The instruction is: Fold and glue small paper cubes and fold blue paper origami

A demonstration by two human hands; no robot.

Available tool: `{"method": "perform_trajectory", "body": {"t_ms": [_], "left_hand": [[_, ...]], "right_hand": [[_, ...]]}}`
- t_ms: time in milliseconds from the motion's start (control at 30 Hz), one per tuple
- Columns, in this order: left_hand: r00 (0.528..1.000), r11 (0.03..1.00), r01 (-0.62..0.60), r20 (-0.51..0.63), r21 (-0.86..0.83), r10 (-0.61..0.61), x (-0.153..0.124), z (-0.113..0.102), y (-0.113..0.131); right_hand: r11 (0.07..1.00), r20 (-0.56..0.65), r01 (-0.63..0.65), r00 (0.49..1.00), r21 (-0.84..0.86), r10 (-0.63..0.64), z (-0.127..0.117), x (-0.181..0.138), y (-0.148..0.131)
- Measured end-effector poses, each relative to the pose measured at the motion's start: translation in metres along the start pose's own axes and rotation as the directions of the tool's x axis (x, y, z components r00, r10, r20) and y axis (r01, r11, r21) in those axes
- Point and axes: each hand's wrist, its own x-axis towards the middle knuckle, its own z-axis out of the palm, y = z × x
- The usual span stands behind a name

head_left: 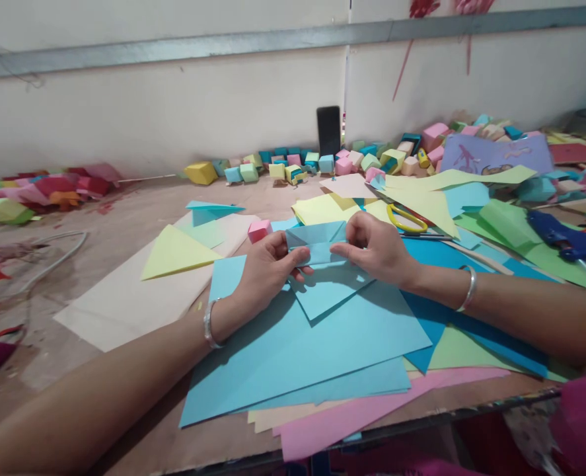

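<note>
A light blue folded paper [317, 248] is held between both hands just above a stack of blue sheets [297, 344]. My left hand [265, 271] pinches its left side with fingers curled round the edge. On the right side, my right hand [376, 248] grips the same paper with thumb and fingertips pressed together. Each wrist wears a silver bangle. A small pink paper cube [259, 230] lies just beyond my left hand.
Yellow-handled scissors [405, 219] lie behind my right hand, a blue glue gun [565, 238] at the far right. Loose coloured sheets cover the table, with a yellow triangle [174, 252] at left. Several paper cubes [293, 166] and a black phone [328, 130] line the wall.
</note>
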Motion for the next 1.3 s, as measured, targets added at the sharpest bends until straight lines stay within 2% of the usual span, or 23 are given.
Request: {"method": "perform_trajectory", "body": {"t_ms": [67,167,233,300,500,700,833,933,1000,1067,1133,1200,1300], "left_hand": [[1.000,1.000,-0.014,-0.004,-0.011,0.014,0.000,0.000,0.000],[1.000,1.000,-0.017,0.013,-0.007,0.017,-0.001,0.001,0.001],[0.999,1.000,-0.025,0.045,0.000,0.025,-0.003,0.001,0.003],[0.996,0.999,-0.041,0.077,0.000,0.041,-0.004,0.001,0.005],[0.987,0.998,-0.032,0.155,-0.051,0.040,-0.008,0.001,0.005],[0.991,0.982,-0.073,0.097,-0.176,0.091,-0.004,0.000,-0.001],[0.996,0.966,0.027,0.091,-0.258,-0.003,-0.001,-0.003,-0.004],[0.993,0.939,0.082,0.110,-0.333,-0.048,0.001,-0.005,-0.004],[0.994,0.932,0.064,0.106,-0.357,-0.028,0.001,-0.006,-0.004],[0.997,0.952,0.004,0.074,-0.306,0.020,0.002,-0.005,-0.005],[0.997,0.975,-0.062,0.038,-0.214,0.072,0.002,-0.004,-0.006],[0.993,0.984,-0.110,0.019,-0.142,0.113,0.002,-0.003,-0.008],[0.989,0.986,-0.144,0.001,-0.079,0.145,0.002,-0.003,-0.008]], "right_hand": [[0.975,0.042,-0.116,0.993,0.191,0.109,0.001,0.000,0.000],[0.882,0.194,-0.284,0.955,0.377,0.225,0.002,0.000,-0.004],[0.833,0.298,-0.346,0.926,0.431,0.231,0.002,-0.001,-0.007],[0.810,0.351,-0.364,0.912,0.460,0.211,0.002,-0.002,-0.009],[0.767,0.340,-0.379,0.914,0.517,0.223,0.005,-0.003,-0.006],[0.594,0.405,-0.513,0.857,0.619,0.318,0.001,0.005,-0.002],[0.545,0.417,-0.529,0.849,0.651,0.325,0.001,0.009,0.004],[0.578,0.381,-0.478,0.878,0.661,0.290,0.002,0.009,0.006],[0.675,0.304,-0.366,0.928,0.640,0.215,0.002,0.008,0.006],[0.804,0.219,-0.188,0.973,0.564,0.074,0.001,0.006,0.005],[0.902,0.178,0.008,0.980,0.431,-0.093,-0.001,0.005,0.005],[0.940,0.175,0.136,0.965,0.313,-0.198,-0.003,0.003,0.005],[0.940,0.152,0.122,0.972,0.320,-0.178,-0.005,0.002,0.004]]}}
